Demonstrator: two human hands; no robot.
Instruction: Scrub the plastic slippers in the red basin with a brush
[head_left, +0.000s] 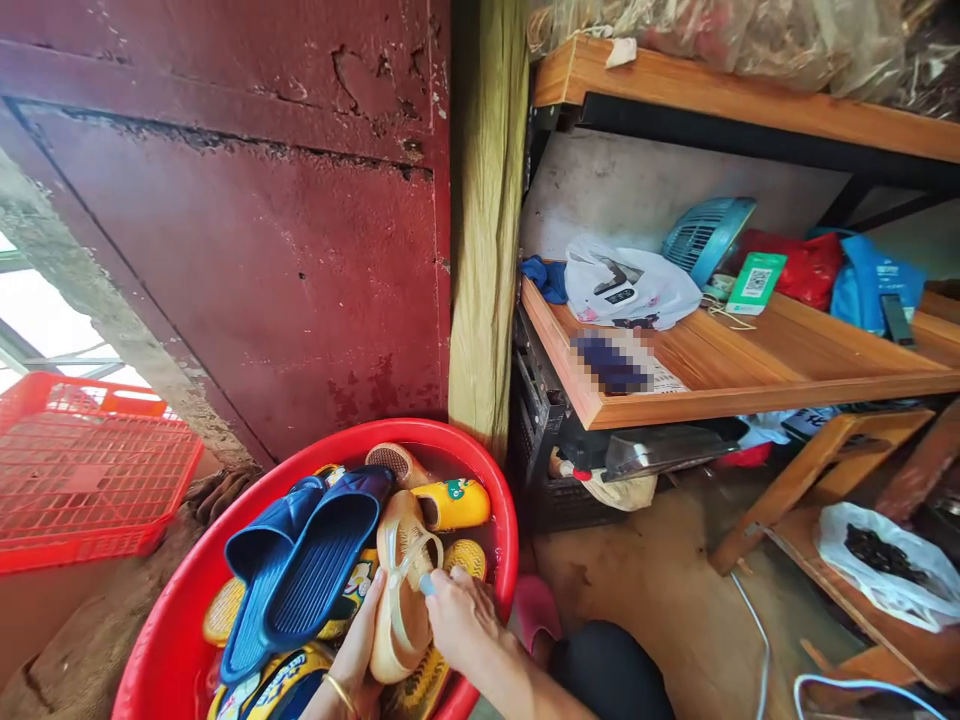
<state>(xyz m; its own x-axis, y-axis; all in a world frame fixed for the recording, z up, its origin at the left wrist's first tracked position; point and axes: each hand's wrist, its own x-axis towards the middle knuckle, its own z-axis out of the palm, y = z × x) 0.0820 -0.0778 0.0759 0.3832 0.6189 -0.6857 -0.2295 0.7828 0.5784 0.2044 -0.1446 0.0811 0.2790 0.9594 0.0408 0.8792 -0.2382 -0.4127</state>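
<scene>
Now beige sandal [403, 590] between both hands' grip

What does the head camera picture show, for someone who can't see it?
Two hands, left and right, hold a beige sandal over a red basin full of shoes, including blue slippers. A red crate sits left, wooden shelves right.

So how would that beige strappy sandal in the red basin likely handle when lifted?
The beige sandal, held between the left hand and right hand, looks like soft moulded plastic, so its thin straps probably flex. It is likely light. The red basin seems to hold water, so it may be slippery.
</scene>
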